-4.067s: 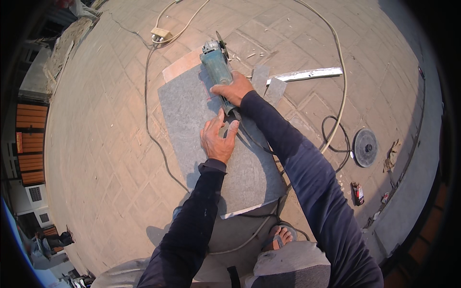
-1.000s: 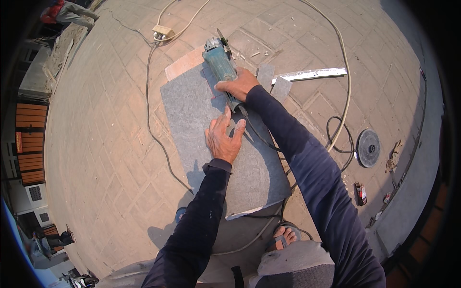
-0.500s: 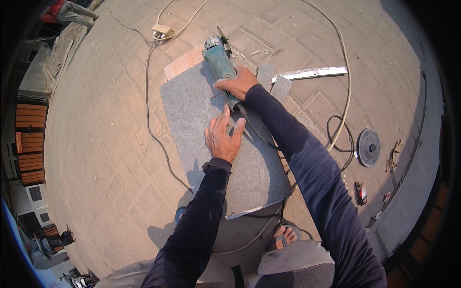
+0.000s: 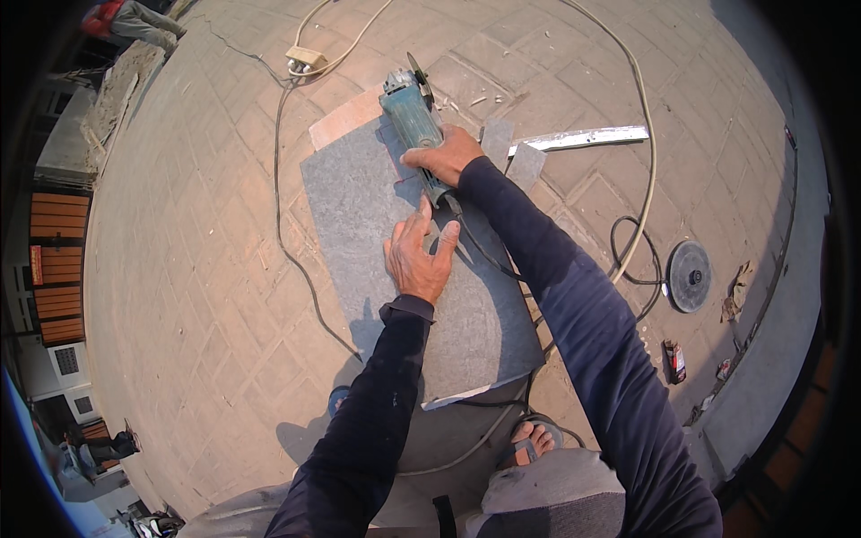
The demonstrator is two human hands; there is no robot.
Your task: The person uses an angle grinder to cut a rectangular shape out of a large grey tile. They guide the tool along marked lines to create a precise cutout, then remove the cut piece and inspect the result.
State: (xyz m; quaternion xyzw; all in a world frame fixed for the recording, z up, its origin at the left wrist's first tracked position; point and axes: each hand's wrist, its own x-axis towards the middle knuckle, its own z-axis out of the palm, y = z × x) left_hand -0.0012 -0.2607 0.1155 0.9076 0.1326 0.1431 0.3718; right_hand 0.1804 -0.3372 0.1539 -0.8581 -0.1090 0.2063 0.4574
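My right hand (image 4: 446,154) is wrapped round the body of a teal angle grinder (image 4: 412,115), whose thin cutting disc (image 4: 419,76) points away from me at the far end. Under it lies a grey tile (image 4: 350,193) with a reddish marked line near the grinder. My left hand (image 4: 420,255) rests on the tile with fingers spread, its fingertips close to the grinder's rear end. Whether they touch the grinder I cannot tell. The grinder's dark cord runs back beneath my right forearm.
Small cut tile pieces (image 4: 526,164) and a whitish metal bar (image 4: 583,138) lie right of the tile. Farther right are a round dark disc pad (image 4: 689,276) and a small red packet (image 4: 674,361). A socket block (image 4: 306,60) with cables sits at the far left. Another person (image 4: 134,22) is at the upper left.
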